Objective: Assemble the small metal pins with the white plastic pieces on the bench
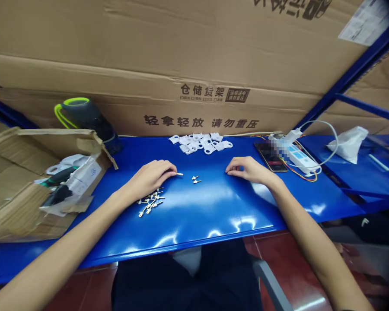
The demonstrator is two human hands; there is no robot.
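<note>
My left hand (153,176) is closed in a pinch on a small brass-coloured pin (180,174), whose end sticks out past the fingertips. Below that hand and partly behind its wrist lies a pile of small brass pins with white bits on them (151,204). Two similar small pins (196,179) lie on the blue table (210,211) between my hands. My right hand (249,169) hovers near or rests on the tabletop to the right, its fingers curled together; whatever is between them, if anything, is hidden.
White flat pieces with round holes (208,146) are heaped at the back. To the left stand an open cardboard box (16,216) and a dark cylinder with a yellow-green strap (90,119). A phone (270,158), a power strip (300,157) and a white bag (350,144) lie right.
</note>
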